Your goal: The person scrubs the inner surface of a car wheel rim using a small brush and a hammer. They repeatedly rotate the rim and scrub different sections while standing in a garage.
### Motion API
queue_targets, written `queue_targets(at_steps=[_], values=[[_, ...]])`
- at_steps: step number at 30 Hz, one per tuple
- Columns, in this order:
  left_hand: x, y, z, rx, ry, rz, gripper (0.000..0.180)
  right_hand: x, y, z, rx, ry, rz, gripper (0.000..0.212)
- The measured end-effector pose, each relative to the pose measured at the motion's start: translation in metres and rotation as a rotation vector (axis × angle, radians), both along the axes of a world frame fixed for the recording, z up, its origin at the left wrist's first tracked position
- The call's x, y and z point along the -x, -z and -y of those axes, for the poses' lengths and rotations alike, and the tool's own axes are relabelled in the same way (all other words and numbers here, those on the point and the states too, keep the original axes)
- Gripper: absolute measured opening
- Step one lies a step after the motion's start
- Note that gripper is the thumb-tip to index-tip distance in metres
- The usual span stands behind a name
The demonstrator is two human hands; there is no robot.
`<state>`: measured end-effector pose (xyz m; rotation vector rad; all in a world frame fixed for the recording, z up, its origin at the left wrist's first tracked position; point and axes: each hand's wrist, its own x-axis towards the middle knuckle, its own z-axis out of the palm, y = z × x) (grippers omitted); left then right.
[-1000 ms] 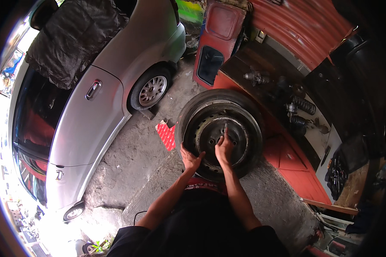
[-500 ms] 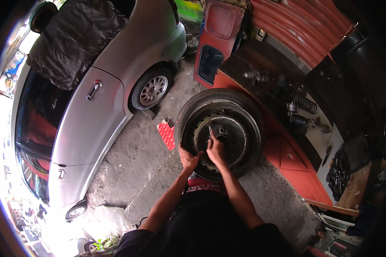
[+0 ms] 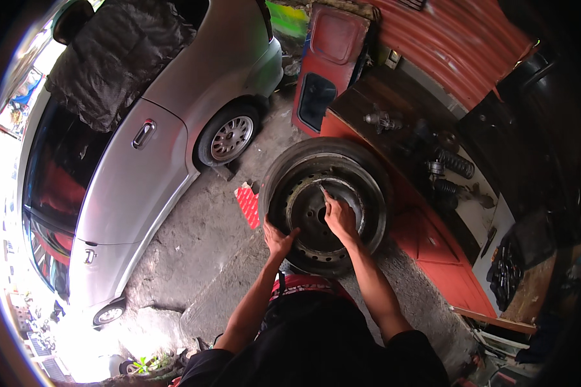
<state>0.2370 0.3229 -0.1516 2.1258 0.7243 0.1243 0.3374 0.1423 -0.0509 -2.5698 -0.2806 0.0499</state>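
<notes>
A wheel lies flat before me, its black tire (image 3: pixel 279 169) around a dark, worn steel rim (image 3: pixel 295 188). A pale, rough ring (image 3: pixel 360 226) runs round the raised middle of the rim. My right hand (image 3: pixel 340 218) is closed over the wheel, gripping a slim tool (image 3: pixel 323 189) whose tip meets the far part of that ring. The tool's exact kind is too small to make out. At the tire's near left side rests my left hand (image 3: pixel 277 240), fingers stretched along the edge and thumb apart, holding nothing.
On the left stands a silver car (image 3: pixel 164 138) with a dark cover (image 3: pixel 119 55). Red patterned cardboard (image 3: pixel 247 205) lies beside the wheel. To the right, a red cabinet (image 3: pixel 426 248) carries coil springs (image 3: pixel 457 163) and dark tools (image 3: pixel 507 274). A red door panel (image 3: pixel 332 48) leans behind.
My right hand has shifted right across the wheel, and the tool's tip has moved rightward along the ring. My left hand stays at the tire's edge, slightly further left.
</notes>
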Motion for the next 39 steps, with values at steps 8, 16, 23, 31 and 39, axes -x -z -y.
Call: queue_targets(at_steps=[8,16,23,31,39], values=[[0.011,0.003,-0.001,0.028,-0.044,-0.008,0.127,0.004,-0.013,0.054,-0.006,0.009,-0.122,0.039],[0.008,0.002,-0.005,0.000,-0.015,-0.039,0.128,0.002,-0.001,0.020,-0.030,-0.040,-0.083,0.033],[0.011,-0.001,0.005,-0.005,-0.017,-0.042,0.128,0.004,-0.007,0.042,-0.080,-0.009,-0.022,0.036],[0.005,0.004,-0.009,0.029,-0.015,0.011,0.128,-0.023,-0.021,0.034,-0.092,-0.044,-0.029,0.034],[0.003,-0.002,0.000,0.024,-0.023,-0.018,0.126,-0.014,-0.003,0.037,-0.015,-0.089,-0.110,0.032]])
